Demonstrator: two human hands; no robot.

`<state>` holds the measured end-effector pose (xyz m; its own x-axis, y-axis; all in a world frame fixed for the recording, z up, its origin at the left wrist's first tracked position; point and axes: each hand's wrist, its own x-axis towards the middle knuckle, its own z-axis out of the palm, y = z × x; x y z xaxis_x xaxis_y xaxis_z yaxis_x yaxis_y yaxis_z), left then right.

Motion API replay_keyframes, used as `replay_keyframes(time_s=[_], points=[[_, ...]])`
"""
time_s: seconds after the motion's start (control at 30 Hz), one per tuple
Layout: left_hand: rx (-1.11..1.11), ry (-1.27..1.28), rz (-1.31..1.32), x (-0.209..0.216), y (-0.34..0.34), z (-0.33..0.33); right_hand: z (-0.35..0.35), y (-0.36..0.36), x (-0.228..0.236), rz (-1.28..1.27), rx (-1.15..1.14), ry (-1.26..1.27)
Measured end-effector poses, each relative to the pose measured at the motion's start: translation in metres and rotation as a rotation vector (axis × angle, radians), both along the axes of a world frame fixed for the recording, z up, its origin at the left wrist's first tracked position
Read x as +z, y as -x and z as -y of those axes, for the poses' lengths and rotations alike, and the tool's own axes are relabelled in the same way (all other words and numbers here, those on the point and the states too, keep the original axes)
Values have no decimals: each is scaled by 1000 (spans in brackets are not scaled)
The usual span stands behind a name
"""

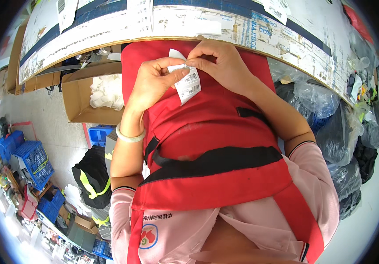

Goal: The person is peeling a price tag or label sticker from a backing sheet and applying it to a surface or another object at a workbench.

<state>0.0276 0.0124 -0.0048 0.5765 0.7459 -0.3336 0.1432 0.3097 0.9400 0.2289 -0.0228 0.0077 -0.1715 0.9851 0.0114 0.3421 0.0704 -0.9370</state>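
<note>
Over my lap, just below the table's front edge, both hands meet at a strip of white barcode labels. My left hand pinches the strip between thumb and fingers, and its lower end hangs down over my red apron. At the strip's upper part, the thumb and forefinger of my right hand are pressed together on the labels. Whether a single label is lifting off there is too small to tell. A pale bangle circles my left wrist.
The worn white table spans the top, with label strips lying on it. Below its left part, a cardboard box holds crumpled white paper pieces. Plastic bags pile up at right; blue crates stand at left.
</note>
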Motion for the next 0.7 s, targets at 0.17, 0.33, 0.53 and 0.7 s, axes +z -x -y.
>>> replay_keyframes(time_s=[0.17,0.33,0.53,0.7], points=[[-49,94,187,-8,6,-5,-11,-9,14,-90,-189,168],[111,14,125,-7,5,-5,-48,-49,11,-9,-196,222],[171,22,133,-10,4,-7,-58,-53,24,-31,-198,166],[192,49,141,-11,3,-9,-61,-55,22,-94,-182,313]])
